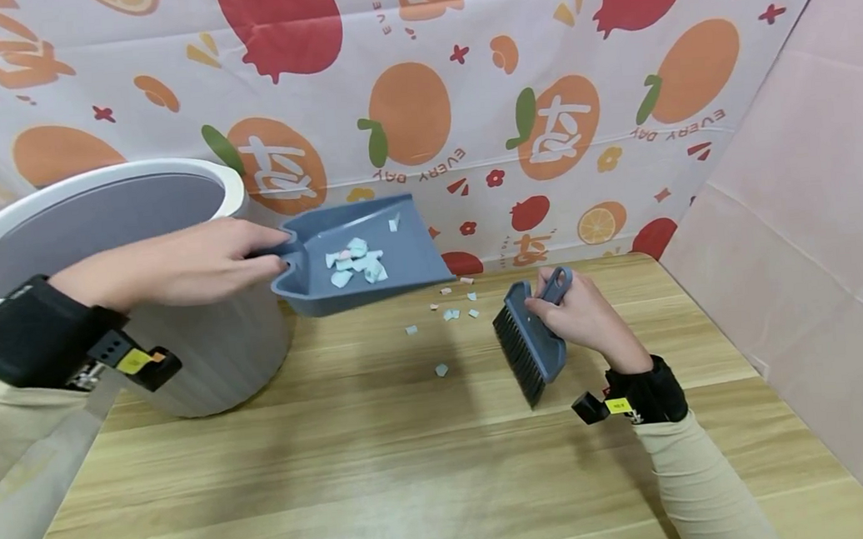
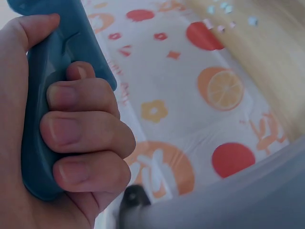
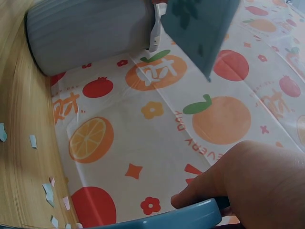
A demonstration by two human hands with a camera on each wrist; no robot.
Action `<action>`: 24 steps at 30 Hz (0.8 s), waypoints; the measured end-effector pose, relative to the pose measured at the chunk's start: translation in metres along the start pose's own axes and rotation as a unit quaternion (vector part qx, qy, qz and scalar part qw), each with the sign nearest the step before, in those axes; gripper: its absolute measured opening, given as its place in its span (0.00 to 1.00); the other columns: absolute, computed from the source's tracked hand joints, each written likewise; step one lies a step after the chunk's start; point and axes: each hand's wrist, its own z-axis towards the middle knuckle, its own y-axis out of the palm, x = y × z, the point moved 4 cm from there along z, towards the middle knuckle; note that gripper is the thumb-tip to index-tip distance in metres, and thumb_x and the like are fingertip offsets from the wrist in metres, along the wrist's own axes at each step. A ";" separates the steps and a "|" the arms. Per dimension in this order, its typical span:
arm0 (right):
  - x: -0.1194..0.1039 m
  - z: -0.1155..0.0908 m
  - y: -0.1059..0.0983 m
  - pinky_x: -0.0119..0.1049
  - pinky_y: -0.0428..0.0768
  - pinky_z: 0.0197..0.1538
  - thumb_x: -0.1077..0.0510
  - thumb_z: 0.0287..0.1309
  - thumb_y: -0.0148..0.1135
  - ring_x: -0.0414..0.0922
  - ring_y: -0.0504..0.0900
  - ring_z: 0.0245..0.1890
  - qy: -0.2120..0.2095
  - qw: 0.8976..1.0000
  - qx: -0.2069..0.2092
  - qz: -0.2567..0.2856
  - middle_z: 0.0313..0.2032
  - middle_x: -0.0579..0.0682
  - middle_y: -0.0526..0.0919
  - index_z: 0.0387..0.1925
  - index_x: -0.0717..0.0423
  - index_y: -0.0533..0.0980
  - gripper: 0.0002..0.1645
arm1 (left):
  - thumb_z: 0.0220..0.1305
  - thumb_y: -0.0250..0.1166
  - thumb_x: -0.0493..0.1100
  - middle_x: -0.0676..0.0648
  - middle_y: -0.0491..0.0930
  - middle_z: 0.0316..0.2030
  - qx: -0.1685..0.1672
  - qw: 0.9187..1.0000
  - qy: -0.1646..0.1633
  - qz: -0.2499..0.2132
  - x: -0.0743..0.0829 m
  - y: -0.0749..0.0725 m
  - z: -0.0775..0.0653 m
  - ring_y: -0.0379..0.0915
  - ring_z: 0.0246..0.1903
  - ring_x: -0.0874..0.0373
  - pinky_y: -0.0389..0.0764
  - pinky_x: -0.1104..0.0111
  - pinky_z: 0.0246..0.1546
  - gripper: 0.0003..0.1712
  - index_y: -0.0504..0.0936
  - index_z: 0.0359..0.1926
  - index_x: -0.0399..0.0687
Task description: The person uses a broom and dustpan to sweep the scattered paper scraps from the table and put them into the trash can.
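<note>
In the head view my left hand [image 1: 205, 260] grips the handle of a blue-grey dustpan [image 1: 408, 258], raised above the table beside the bin. A small heap of pale blue paper scraps [image 1: 359, 260] lies in the pan, with one scrap nearer its front lip. The left wrist view shows the fingers curled round the handle [image 2: 40, 124]. At the right, my right hand [image 1: 581, 313] holds a matching hand brush [image 1: 534, 337] by its handle, dark bristles facing left. Several loose scraps [image 1: 451, 314], pale blue and pinkish, are scattered on the table left of the brush.
A large grey bin [image 1: 212, 352] with a white rim stands at the left, its top uncovered. The wooden table [image 1: 386, 473] ends at a fruit-printed cloth [image 1: 339, 25] behind. A pale pink wall [image 1: 809, 193] rises along the right side.
</note>
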 end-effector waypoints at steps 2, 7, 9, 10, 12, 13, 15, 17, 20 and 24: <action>0.000 0.000 0.000 0.36 0.71 0.28 0.61 0.73 0.66 0.43 0.72 0.21 -0.002 1.000 -0.001 0.000 0.19 0.42 0.68 0.33 0.57 0.74 0.11 | 0.81 0.54 0.44 0.55 0.66 0.24 0.004 1.000 -0.014 0.002 -0.004 -0.008 -0.003 0.61 0.22 0.63 0.65 0.67 0.34 0.11 0.83 0.44 0.57; 0.000 0.000 0.001 0.36 0.71 0.28 0.62 0.73 0.66 0.43 0.72 0.21 -0.002 1.000 0.001 0.002 0.19 0.42 0.68 0.33 0.57 0.74 0.11 | 0.81 0.52 0.43 0.54 0.68 0.23 0.006 1.000 -0.028 0.002 -0.013 -0.016 -0.007 0.61 0.20 0.62 0.64 0.66 0.32 0.14 0.85 0.51 0.53; 0.001 0.001 0.001 0.36 0.71 0.28 0.62 0.73 0.66 0.43 0.72 0.21 -0.002 1.000 0.002 0.002 0.19 0.42 0.68 0.33 0.57 0.73 0.11 | 0.81 0.52 0.43 0.54 0.68 0.23 0.005 1.000 -0.029 0.002 -0.014 -0.018 -0.008 0.61 0.20 0.61 0.64 0.65 0.32 0.13 0.84 0.50 0.53; 0.001 0.001 0.001 0.35 0.71 0.27 0.62 0.73 0.66 0.43 0.72 0.21 -0.002 1.000 0.001 0.003 0.19 0.42 0.68 0.33 0.57 0.73 0.11 | 0.81 0.52 0.43 0.54 0.68 0.23 0.004 1.000 -0.030 0.002 -0.014 -0.018 -0.008 0.62 0.21 0.61 0.65 0.66 0.32 0.13 0.84 0.49 0.54; 0.001 0.000 0.002 0.35 0.71 0.27 0.62 0.73 0.66 0.43 0.72 0.21 -0.002 1.000 0.001 0.004 0.19 0.42 0.69 0.33 0.57 0.73 0.11 | 0.81 0.52 0.43 0.54 0.68 0.23 0.003 0.999 -0.031 0.002 -0.015 -0.019 -0.008 0.62 0.21 0.61 0.65 0.66 0.32 0.12 0.84 0.46 0.55; 0.001 0.000 0.002 0.35 0.71 0.27 0.62 0.73 0.66 0.42 0.72 0.21 -0.002 1.000 0.000 0.006 0.20 0.42 0.69 0.33 0.57 0.73 0.11 | 0.81 0.52 0.44 0.54 0.68 0.23 0.003 0.999 -0.034 0.004 -0.015 -0.019 -0.008 0.63 0.21 0.61 0.65 0.66 0.32 0.12 0.83 0.45 0.56; 0.001 0.000 0.002 0.35 0.71 0.27 0.62 0.73 0.66 0.42 0.72 0.21 -0.001 1.000 -0.001 0.009 0.20 0.42 0.69 0.33 0.57 0.73 0.11 | 0.82 0.52 0.44 0.54 0.68 0.23 0.002 0.999 -0.040 0.007 -0.017 -0.021 -0.008 0.63 0.21 0.61 0.65 0.65 0.32 0.12 0.83 0.46 0.57; 0.000 0.000 0.002 0.35 0.71 0.27 0.62 0.73 0.66 0.42 0.72 0.22 0.001 1.000 -0.003 0.011 0.20 0.42 0.69 0.33 0.57 0.73 0.11 | 0.82 0.51 0.45 0.54 0.68 0.23 0.003 0.999 -0.047 0.009 -0.020 -0.024 -0.009 0.62 0.21 0.60 0.65 0.65 0.32 0.13 0.83 0.46 0.57; 0.000 -0.001 0.002 0.36 0.70 0.28 0.61 0.73 0.66 0.43 0.73 0.22 0.003 1.000 -0.003 0.010 0.20 0.42 0.69 0.34 0.57 0.73 0.11 | 0.82 0.50 0.45 0.53 0.68 0.23 0.009 0.998 -0.054 0.017 -0.026 -0.030 -0.012 0.62 0.22 0.59 0.64 0.64 0.32 0.13 0.83 0.47 0.54; 0.000 0.000 0.001 0.36 0.70 0.28 0.61 0.73 0.66 0.43 0.73 0.22 0.004 1.000 -0.002 0.006 0.20 0.42 0.69 0.33 0.56 0.73 0.12 | 0.84 0.49 0.44 0.52 0.70 0.23 0.020 0.997 -0.068 0.026 -0.034 -0.037 -0.017 0.64 0.23 0.58 0.65 0.65 0.31 0.16 0.84 0.55 0.49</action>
